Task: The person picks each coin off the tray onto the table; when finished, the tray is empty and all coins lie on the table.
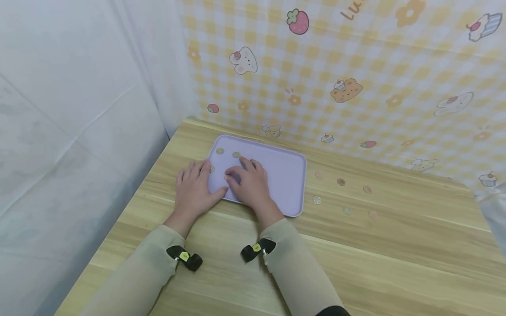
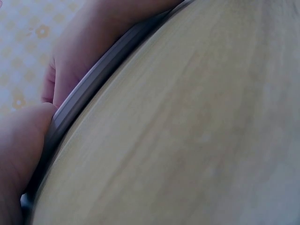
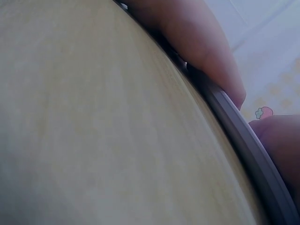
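Observation:
A lilac tray (image 1: 282, 177) lies on the wooden table, with a coin (image 1: 220, 151) near its far left corner. Another coin (image 1: 236, 155) sits just beyond my right fingertips, and a third coin (image 1: 212, 169) is beside my left index finger. My left hand (image 1: 193, 189) rests at the tray's left edge, fingers straight, thumb spread along the front rim. Over the tray's left part, my right hand (image 1: 251, 183) pinches a small coin (image 1: 226, 177) between thumb and index finger. In both wrist views the tray's side wall (image 2: 89, 82) hides the coins.
Several loose coins, copper and silver, lie on the table right of the tray, among them a silver coin (image 1: 317, 200) and a dark coin (image 1: 341, 181). A yellow checked cloth (image 1: 316, 66) hangs behind the table (image 1: 356, 263); a white cloth (image 1: 79, 109) hangs at the left.

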